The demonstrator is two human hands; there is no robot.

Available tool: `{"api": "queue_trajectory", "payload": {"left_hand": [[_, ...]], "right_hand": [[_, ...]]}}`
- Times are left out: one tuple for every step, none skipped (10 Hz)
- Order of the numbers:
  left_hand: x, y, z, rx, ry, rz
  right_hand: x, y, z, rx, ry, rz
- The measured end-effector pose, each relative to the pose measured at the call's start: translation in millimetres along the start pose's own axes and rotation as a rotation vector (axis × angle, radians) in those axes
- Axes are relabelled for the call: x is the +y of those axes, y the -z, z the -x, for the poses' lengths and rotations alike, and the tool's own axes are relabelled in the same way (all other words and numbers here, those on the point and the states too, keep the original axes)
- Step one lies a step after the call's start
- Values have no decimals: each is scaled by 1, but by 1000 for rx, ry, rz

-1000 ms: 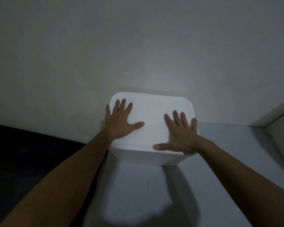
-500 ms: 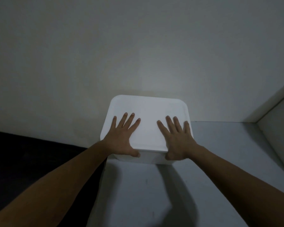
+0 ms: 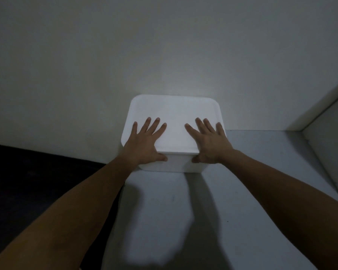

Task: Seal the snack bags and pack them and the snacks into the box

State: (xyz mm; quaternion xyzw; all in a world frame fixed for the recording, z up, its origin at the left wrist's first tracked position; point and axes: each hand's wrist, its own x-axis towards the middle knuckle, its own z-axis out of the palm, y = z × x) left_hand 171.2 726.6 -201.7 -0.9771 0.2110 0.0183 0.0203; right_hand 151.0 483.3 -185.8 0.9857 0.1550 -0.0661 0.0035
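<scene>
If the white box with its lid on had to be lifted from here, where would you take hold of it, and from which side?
Probably by its two side walls, one hand coming in from each side. The white box is wide, and its lid is flat and smooth with no handle visible. The left hand and right hand only lie flat on top, thumbs over the near edge. The wall behind blocks a rear approach.

A: The box: plastic, by the look of it?

B: Looks so. White, smooth, matt, and its lid has the same flat finish, no gloss.

A: And the table under the box?

B: Pale grey, smooth, matt, a few tiny specks. The wall behind the box looks painted, plain and dull.
</scene>
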Motion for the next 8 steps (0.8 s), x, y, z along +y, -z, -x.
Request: {"api": "queue_trajectory", "payload": {"left_hand": [[0, -2, -4, 11, 1, -16], [-1, -3, -2, 26, -1, -7], [3, -2, 1, 21, 34, 22], [14, 2, 6, -21, 109, 24], [29, 6, 14, -43, 165, 6], [48, 3, 29, -7, 164, 18], [69, 5, 48, 68, 117, 25], [96, -13, 77, 213, 61, 65]], "right_hand": [[2, -1, -2, 2, 9, 7], [4, 5, -3, -61, 38, -16], [12, 17, 1, -134, 65, -86], [18, 18, 16, -117, 97, -105], [25, 15, 35, -116, 59, -193], [35, 6, 61, -64, -1, -212], [41, -11, 96, 50, -97, -153], [52, -43, 140, 1, -276, -144]]}}
